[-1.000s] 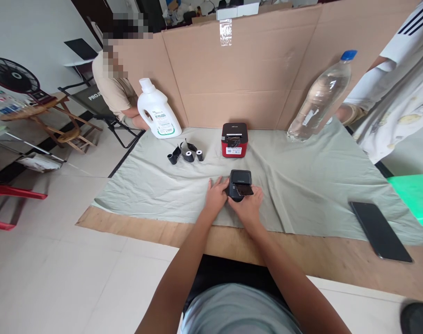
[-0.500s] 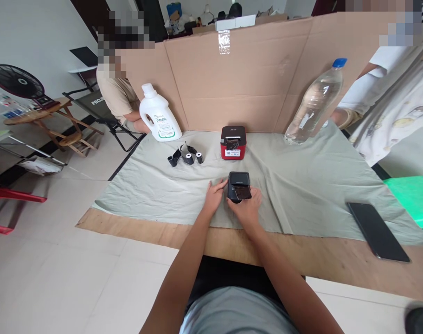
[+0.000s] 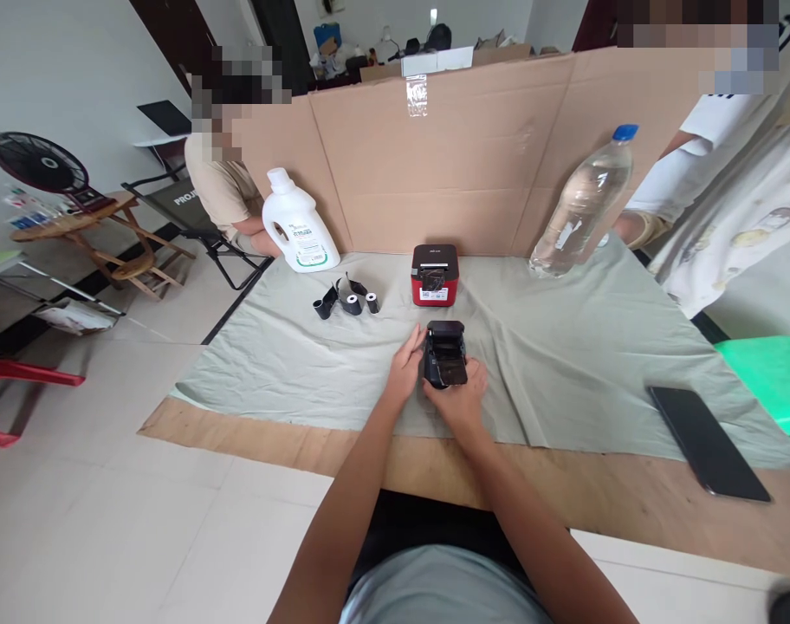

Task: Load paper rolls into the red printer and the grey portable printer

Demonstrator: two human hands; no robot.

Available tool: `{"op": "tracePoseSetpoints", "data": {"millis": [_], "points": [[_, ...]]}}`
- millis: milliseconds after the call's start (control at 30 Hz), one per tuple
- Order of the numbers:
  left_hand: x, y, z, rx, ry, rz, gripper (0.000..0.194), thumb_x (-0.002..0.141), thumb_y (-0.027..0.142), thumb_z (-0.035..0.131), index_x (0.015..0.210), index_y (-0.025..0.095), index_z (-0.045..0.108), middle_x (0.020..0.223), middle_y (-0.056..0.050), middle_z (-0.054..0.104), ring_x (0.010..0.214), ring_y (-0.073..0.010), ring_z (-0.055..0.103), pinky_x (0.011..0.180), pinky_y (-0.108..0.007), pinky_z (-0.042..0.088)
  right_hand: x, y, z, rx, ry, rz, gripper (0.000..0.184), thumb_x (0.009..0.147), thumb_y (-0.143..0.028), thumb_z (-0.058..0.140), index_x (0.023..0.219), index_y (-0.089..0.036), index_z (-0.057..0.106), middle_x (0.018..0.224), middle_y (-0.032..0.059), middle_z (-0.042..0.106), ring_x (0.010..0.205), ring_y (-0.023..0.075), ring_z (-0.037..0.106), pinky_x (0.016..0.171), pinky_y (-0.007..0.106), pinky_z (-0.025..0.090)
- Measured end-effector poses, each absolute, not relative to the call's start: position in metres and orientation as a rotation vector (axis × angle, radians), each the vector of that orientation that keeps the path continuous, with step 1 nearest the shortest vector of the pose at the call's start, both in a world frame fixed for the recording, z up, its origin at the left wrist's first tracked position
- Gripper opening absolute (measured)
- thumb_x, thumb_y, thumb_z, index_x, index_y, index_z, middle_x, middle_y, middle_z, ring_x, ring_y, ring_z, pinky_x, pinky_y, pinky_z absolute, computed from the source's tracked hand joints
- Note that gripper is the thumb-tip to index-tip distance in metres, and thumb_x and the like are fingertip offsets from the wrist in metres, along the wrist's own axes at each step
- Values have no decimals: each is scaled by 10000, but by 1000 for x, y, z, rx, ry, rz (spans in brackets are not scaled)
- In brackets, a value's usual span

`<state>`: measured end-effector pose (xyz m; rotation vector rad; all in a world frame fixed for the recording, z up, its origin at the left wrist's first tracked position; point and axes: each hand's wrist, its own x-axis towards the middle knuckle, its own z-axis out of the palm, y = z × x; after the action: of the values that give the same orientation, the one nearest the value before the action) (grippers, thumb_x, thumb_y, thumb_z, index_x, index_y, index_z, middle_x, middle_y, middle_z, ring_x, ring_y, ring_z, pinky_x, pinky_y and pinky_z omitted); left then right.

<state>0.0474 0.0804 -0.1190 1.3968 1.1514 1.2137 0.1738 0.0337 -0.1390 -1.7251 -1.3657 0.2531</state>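
Note:
A small black receipt printer (image 3: 437,368) stands on the grey-green cloth in front of me, its lid (image 3: 445,328) raised and its inside showing. Dark strip-like material (image 3: 451,371) hangs out over its front. My left hand (image 3: 404,364) lies along the printer's left side, fingers stretched out and touching or close to it. Around the front and right side, my right hand (image 3: 463,390) grips the printer, thumb at the front left corner. Just behind stands a red and black printer (image 3: 435,276) with a dark piece at its slot and a label below.
Several black paper rolls (image 3: 351,303) lie left. A white jug (image 3: 299,227) and a large water bottle (image 3: 583,208) stand before a cardboard screen (image 3: 447,173). A phone (image 3: 708,444) lies right. People sit at both sides, beyond the screen.
The black printer's lid has swung up and its inside now shows. My left fingers have shifted slightly along its side; the right hand keeps its grip. The view has tilted slightly.

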Motion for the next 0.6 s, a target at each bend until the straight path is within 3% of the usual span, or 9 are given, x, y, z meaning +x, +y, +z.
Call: {"op": "tracePoseSetpoints", "data": {"millis": [200, 333, 467, 533, 600], "points": [[56, 99, -115, 1418, 1176, 1169, 572, 1033, 342, 442, 1595, 291, 349, 1631, 11, 404, 1554, -197, 309, 1316, -394, 184, 175, 34, -138, -1726, -1403, 253, 701, 639, -544, 669, 1194, -176, 450, 1180, 199, 563, 1190, 410, 508, 977, 582, 409], [55, 99, -113, 1555, 1249, 1189, 556, 1022, 317, 442, 1572, 253, 395, 1600, -44, 464, 1497, -213, 417, 1267, -405, 302, 174, 34, -140, -1729, -1388, 242, 708, 642, -562, 662, 1195, -180, 441, 1188, 195, 552, 1192, 405, 509, 971, 584, 415], [58, 105, -88, 2045, 1533, 966, 345, 984, 250, 482, 1236, 245, 718, 1271, -85, 721, 1239, -245, 629, 1138, -436, 416, 174, 34, -142, -1712, -1374, 220, 723, 630, -551, 695, 1191, -190, 417, 1191, 187, 548, 1179, 394, 520, 973, 574, 421], [64, 113, -72, 2334, 1633, 609, 285, 964, 231, 513, 1077, 253, 773, 1069, -90, 765, 1137, -268, 651, 1077, -470, 416, 174, 35, -143, -1718, -1372, 215, 729, 623, -541, 708, 1192, -195, 410, 1190, 187, 550, 1170, 394, 520, 969, 577, 422], [71, 124, -57, 2492, 1613, 324, 232, 925, 227, 578, 1026, 253, 785, 993, -96, 767, 1126, -289, 639, 1035, -473, 410, 174, 35, -143, -1738, -1368, 224, 736, 612, -521, 726, 1191, -193, 411, 1195, 190, 550, 1167, 393, 519, 974, 579, 420]]}}
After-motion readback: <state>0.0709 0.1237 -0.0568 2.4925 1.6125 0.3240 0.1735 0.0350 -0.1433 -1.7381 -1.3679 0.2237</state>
